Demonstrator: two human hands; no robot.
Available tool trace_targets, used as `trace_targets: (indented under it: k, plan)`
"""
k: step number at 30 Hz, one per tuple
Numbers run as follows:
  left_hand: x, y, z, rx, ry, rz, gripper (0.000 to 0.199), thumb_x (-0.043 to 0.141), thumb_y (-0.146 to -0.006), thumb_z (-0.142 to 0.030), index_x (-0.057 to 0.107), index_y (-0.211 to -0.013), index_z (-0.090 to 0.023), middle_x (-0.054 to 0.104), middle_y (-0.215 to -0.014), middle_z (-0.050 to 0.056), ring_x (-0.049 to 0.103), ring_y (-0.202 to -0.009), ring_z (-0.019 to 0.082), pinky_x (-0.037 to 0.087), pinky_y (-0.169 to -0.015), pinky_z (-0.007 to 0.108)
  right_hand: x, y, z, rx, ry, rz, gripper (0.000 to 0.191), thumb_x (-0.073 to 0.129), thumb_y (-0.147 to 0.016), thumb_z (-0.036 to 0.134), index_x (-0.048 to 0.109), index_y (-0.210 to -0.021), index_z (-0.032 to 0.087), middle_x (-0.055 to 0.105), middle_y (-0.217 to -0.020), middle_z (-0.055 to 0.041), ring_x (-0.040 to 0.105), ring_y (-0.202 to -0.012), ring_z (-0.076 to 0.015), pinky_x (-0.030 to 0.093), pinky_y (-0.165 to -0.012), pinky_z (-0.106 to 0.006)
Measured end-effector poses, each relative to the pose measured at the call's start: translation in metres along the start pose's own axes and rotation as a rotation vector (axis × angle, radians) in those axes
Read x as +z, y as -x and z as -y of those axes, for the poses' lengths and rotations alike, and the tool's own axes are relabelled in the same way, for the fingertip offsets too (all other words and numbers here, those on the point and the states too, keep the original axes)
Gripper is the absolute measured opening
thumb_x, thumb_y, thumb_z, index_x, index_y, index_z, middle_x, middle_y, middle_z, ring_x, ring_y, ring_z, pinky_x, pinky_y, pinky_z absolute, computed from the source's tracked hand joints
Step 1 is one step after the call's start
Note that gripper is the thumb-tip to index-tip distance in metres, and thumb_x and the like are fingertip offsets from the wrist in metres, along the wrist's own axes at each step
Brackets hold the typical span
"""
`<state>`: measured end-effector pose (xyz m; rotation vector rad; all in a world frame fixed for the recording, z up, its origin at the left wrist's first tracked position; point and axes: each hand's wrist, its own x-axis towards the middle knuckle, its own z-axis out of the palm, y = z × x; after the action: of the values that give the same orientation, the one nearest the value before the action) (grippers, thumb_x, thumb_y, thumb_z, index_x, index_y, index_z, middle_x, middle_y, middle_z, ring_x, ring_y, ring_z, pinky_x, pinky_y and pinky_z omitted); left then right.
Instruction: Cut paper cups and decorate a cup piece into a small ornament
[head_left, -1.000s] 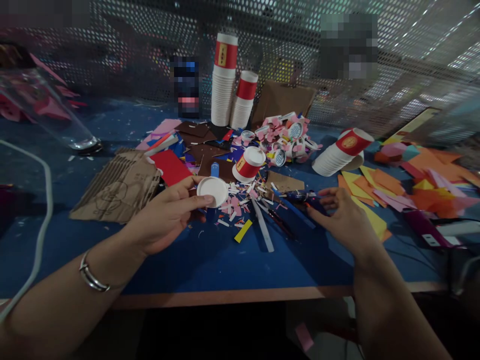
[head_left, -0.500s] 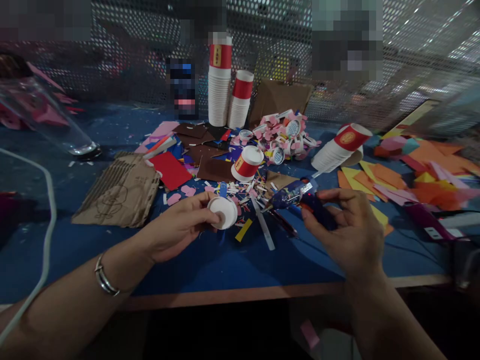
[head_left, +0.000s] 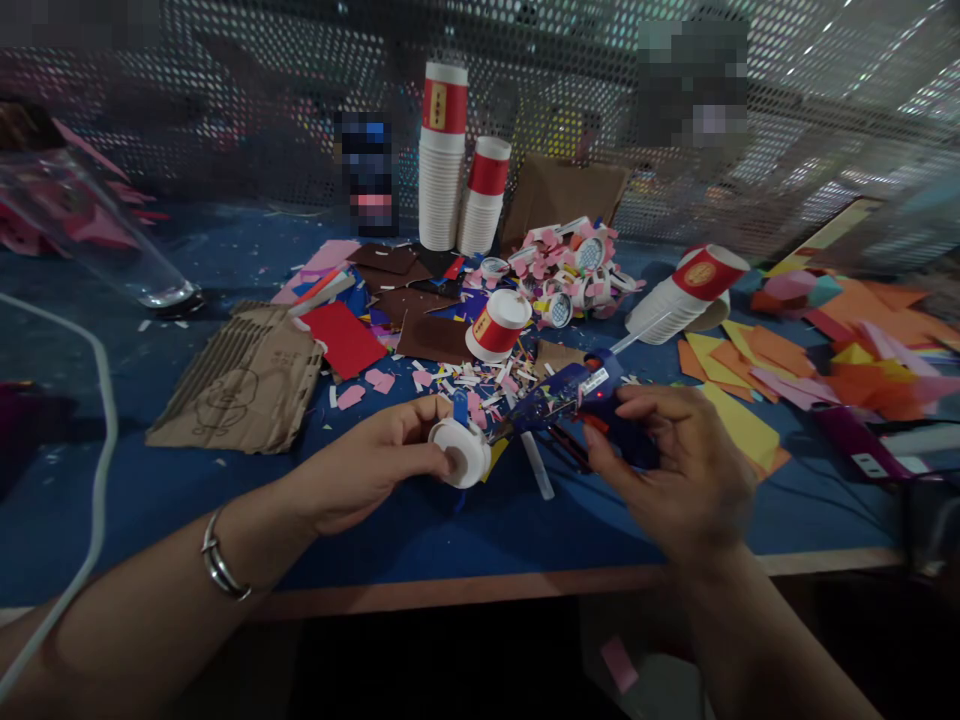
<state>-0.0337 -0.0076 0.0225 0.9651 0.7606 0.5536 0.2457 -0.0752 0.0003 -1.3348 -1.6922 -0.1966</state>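
Between the thumb and fingers of my left hand (head_left: 390, 455) is a small white paper cup piece (head_left: 466, 455), its round face toward me. A blue strip (head_left: 459, 404) sticks up at its top edge. My right hand (head_left: 675, 465) is closed around the handle of a dark blue glue gun (head_left: 559, 393), with a glue stick (head_left: 637, 335) poking out of its back. The gun's nozzle points left, at or very near the right rim of the piece; whether they touch I cannot tell. Under the gun lie paper scraps and a translucent stick (head_left: 538, 468).
Behind the hands an upside-down red-and-white cup (head_left: 499, 326) stands by a pile of pink-decorated cup pieces (head_left: 574, 265). Cup stacks (head_left: 441, 170) rise farther back. Flattened cardboard (head_left: 240, 385) and a clear bottle (head_left: 105, 215) are left; coloured paper (head_left: 757, 370) and a purple power strip (head_left: 862, 440) lie right.
My right hand has brought the glue gun left and slightly down, its nozzle now at the cup piece. My left hand has shifted a little right and down with the piece.
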Motion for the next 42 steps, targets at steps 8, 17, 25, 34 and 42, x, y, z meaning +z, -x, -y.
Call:
trace_targets:
  k: [8,17,25,34,42]
  plan:
    - [-0.001,0.0,0.001,0.009,-0.018,0.014,0.026,0.076,-0.067,-0.011,0.066,-0.09,-0.017,0.067,-0.083,-0.003,0.057,-0.079,0.012,0.042,-0.077,0.028,-0.002,-0.006,0.005,-0.113,0.011,-0.005,0.03,0.084,-0.084,0.011,0.062,-0.099,0.025,0.074,-0.101,-0.004,0.074,-0.092,-0.0245,0.057,-0.078,-0.042]
    - [-0.003,-0.001,0.002,0.0,-0.073,0.004,0.027,0.077,-0.067,-0.014,0.064,-0.09,-0.017,0.067,-0.087,-0.002,0.057,-0.085,0.014,0.042,-0.081,0.028,-0.003,-0.01,0.008,-0.177,0.038,-0.019,0.029,0.084,-0.085,0.01,0.06,-0.092,0.025,0.075,-0.096,-0.0051,0.075,-0.091,-0.0269,0.059,-0.078,-0.044]
    - [-0.002,-0.001,0.001,0.006,-0.073,0.015,0.023,0.077,-0.068,-0.012,0.066,-0.088,-0.017,0.067,-0.083,-0.002,0.056,-0.08,0.013,0.041,-0.077,0.028,-0.005,-0.01,0.009,-0.223,0.083,-0.015,0.03,0.083,-0.087,0.011,0.056,-0.088,0.024,0.071,-0.086,-0.0014,0.076,-0.091,-0.0246,0.058,-0.077,-0.039]
    - [0.0,0.0,0.0,0.026,-0.112,-0.002,0.021,0.077,-0.07,-0.014,0.064,-0.086,-0.018,0.066,-0.083,-0.002,0.056,-0.079,0.014,0.041,-0.075,0.029,-0.006,-0.011,0.012,-0.268,0.127,-0.038,0.031,0.083,-0.087,0.011,0.056,-0.087,0.026,0.07,-0.083,-0.0007,0.075,-0.086,-0.0242,0.06,-0.073,-0.039]
    - [-0.003,-0.001,0.002,0.126,-0.346,-0.069,0.025,0.077,-0.077,-0.027,0.056,-0.089,-0.02,0.058,-0.083,-0.003,0.052,-0.078,0.014,0.04,-0.073,0.03,-0.007,-0.009,0.013,-0.281,0.184,-0.077,0.031,0.084,-0.085,0.011,0.057,-0.089,0.026,0.074,-0.091,-0.0026,0.075,-0.086,-0.0243,0.061,-0.074,-0.041]
